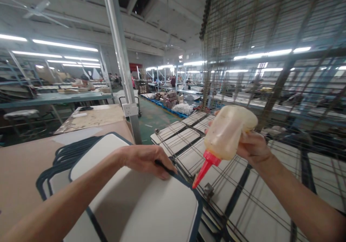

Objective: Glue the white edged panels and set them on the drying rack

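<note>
A white panel (151,206) is held by its dark edge in the left hand (150,161), fingers bent nearly closed. A squeeze bottle (225,132) is gripped by the right hand (251,144), its partly hidden fingers wrapped round; the red nozzle (204,170) is angled down beside that edge.

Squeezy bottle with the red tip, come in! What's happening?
Right hand: gripping translucent yellowish plastic bottle, red pointed nozzle down. Left hand: holding white, dark-edged flat panel. Nozzle tip near panel edge; touching unclear. Brown metal wire rack alongside.
</note>
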The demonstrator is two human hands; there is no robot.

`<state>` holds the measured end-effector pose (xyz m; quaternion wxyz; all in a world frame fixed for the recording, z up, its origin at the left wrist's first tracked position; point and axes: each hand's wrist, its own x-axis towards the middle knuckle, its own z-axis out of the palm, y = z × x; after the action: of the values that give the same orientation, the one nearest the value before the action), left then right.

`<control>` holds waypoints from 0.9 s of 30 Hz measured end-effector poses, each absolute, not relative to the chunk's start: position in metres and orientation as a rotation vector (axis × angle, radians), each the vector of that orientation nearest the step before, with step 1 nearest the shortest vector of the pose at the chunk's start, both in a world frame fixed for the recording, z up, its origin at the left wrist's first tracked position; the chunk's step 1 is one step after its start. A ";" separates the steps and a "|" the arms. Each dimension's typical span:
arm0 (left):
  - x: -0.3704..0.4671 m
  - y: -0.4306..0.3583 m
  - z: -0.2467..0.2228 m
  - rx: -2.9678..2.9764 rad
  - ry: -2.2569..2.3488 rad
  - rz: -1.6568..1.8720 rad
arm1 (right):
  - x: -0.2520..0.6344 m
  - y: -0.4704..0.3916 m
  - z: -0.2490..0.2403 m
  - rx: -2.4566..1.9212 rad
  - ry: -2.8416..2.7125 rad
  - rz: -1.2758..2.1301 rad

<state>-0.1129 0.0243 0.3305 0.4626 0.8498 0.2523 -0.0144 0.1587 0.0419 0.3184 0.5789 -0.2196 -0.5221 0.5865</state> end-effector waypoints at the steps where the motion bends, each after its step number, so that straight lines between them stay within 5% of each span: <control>1: -0.113 0.024 0.330 2.089 0.625 -0.037 | 0.159 0.043 0.318 -0.498 -1.228 1.372; 27: -0.151 0.017 0.319 2.093 0.600 0.067 | 0.125 0.047 0.312 -0.554 -1.337 1.388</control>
<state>-0.1511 0.0171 0.3193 0.4634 0.8514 0.2443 0.0273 0.1250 0.0475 0.3120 0.5381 -0.2328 -0.5621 0.5834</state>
